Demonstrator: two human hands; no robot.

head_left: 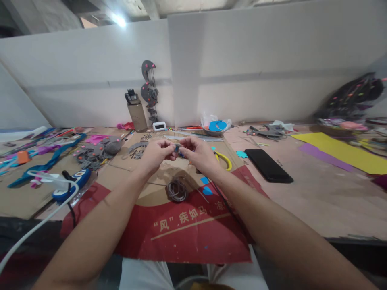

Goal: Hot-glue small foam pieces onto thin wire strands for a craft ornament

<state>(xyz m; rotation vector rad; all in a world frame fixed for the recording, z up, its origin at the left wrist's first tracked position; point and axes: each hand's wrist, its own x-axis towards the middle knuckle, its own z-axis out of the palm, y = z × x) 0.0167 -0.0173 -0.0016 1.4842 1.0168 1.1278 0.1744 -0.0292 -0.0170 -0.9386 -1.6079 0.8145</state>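
My left hand (159, 155) and my right hand (198, 154) meet above the cardboard, fingertips close together. Between their pinched fingers is a small dark blue piece (177, 149), mostly hidden, so its kind cannot be made out. Just below the hands a coil of brownish cord (178, 197) lies on the red printed cardboard (193, 241). Near my right wrist are small bright blue cut-out shapes (207, 190). A yellow-handled tool (226, 160) sits partly behind my right hand; its working end is hidden.
A black phone (268, 165) lies to the right, with yellow sheets (341, 151) beyond. A bottle (136, 112) and a clear bowl (216, 127) stand at the back. On the left are grey pinned pieces (96, 152) and a blue power strip (72, 186) with a white cable.
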